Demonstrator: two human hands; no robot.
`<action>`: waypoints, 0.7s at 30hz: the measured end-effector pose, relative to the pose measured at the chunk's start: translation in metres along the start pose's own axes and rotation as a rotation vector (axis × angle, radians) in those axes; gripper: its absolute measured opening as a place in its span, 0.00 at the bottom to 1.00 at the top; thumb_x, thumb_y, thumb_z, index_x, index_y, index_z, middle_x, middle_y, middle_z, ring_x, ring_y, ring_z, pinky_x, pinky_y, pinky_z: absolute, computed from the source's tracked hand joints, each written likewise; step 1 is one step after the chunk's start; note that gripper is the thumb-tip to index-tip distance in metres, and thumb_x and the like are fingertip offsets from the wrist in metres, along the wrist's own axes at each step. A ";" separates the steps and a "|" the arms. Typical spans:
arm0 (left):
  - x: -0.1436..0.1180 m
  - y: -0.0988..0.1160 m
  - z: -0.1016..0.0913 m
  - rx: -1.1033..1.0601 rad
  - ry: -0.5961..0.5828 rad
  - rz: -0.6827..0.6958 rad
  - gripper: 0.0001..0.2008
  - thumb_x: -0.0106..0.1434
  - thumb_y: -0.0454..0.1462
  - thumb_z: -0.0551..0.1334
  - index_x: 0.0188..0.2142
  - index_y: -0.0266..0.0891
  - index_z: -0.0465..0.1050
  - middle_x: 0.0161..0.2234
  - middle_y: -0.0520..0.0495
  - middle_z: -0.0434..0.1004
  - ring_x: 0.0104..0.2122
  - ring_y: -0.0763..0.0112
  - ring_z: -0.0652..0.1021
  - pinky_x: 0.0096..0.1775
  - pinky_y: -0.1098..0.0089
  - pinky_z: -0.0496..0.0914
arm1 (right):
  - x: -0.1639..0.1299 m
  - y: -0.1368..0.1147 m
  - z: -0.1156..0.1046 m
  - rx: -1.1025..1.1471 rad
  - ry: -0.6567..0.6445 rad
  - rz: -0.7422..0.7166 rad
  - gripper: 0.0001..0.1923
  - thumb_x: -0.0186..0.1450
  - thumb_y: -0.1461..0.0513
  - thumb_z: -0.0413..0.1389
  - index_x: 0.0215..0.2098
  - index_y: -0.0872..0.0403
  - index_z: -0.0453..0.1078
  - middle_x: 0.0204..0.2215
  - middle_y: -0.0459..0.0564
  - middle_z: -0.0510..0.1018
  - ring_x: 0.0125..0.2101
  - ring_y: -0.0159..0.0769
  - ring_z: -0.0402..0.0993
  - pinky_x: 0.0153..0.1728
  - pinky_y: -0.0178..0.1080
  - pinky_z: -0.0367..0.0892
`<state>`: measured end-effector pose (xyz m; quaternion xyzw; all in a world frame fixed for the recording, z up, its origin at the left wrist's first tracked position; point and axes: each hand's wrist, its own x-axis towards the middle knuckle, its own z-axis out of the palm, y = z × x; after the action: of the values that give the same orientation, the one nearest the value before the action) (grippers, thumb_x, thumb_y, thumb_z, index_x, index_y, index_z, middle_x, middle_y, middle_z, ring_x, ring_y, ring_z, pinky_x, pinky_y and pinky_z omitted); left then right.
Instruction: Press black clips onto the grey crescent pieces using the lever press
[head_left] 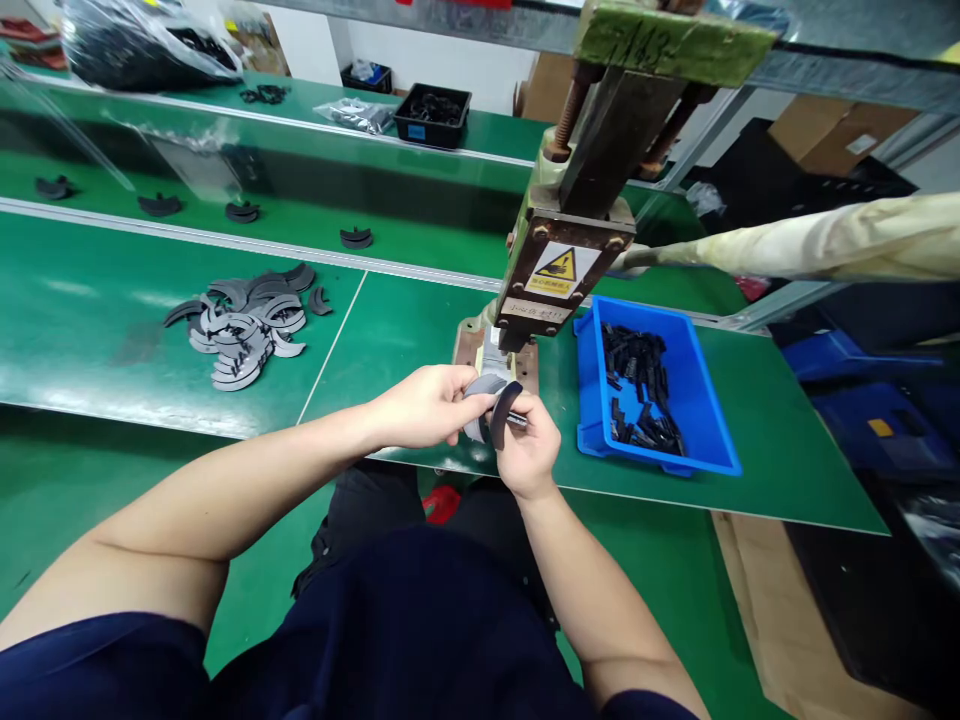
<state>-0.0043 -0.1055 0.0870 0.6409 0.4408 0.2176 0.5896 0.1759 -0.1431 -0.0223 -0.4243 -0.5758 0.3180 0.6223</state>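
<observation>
Green worktop stretches before you, bearing a press. Near the press, your left hand pinches a grey curved piece, while your right hand grips the dark curved piece beside it; a blue bin stands to the right.

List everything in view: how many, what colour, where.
Press: one, green and dark, centre-right
Table: one, green, beneath press
Label: one, yellow and white, on press
Bin: one, blue, right of press
Small parts: many, black, in bin
Pile of curved pieces: many, grey and black, table's left
Loose curved pieces: four, dark, row behind table
Trays: two, black, far back
Plastic bag: one, clear, dark contents, upper left
Cardboard boxes: at least two, brown, upper right
Held curved pieces: at least two, grey and black, before press
Left grip: one, bare, holding pieces
Right grip: one, bare, holding pieces
</observation>
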 end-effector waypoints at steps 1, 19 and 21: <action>0.000 -0.001 0.000 -0.024 -0.016 -0.012 0.18 0.69 0.50 0.68 0.32 0.40 0.70 0.24 0.52 0.76 0.18 0.75 0.76 0.18 0.76 0.63 | -0.001 0.000 0.001 -0.001 0.002 -0.004 0.08 0.68 0.56 0.64 0.40 0.50 0.73 0.37 0.46 0.80 0.36 0.33 0.77 0.42 0.40 0.74; -0.003 -0.011 -0.012 0.181 0.343 0.305 0.15 0.66 0.48 0.71 0.37 0.42 0.72 0.37 0.47 0.76 0.36 0.67 0.77 0.39 0.68 0.74 | 0.019 -0.019 -0.022 -0.320 -0.164 -0.267 0.06 0.69 0.59 0.60 0.45 0.49 0.75 0.37 0.51 0.82 0.39 0.39 0.79 0.42 0.47 0.76; -0.005 -0.011 -0.009 0.329 0.321 0.400 0.13 0.67 0.46 0.71 0.33 0.43 0.72 0.37 0.46 0.73 0.41 0.63 0.75 0.45 0.65 0.73 | 0.018 -0.017 -0.021 -0.335 -0.177 -0.305 0.07 0.69 0.60 0.60 0.45 0.49 0.75 0.38 0.51 0.82 0.40 0.40 0.80 0.43 0.47 0.77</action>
<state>-0.0171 -0.1051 0.0800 0.7591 0.4229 0.3536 0.3463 0.1978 -0.1381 0.0019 -0.4003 -0.7301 0.1563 0.5312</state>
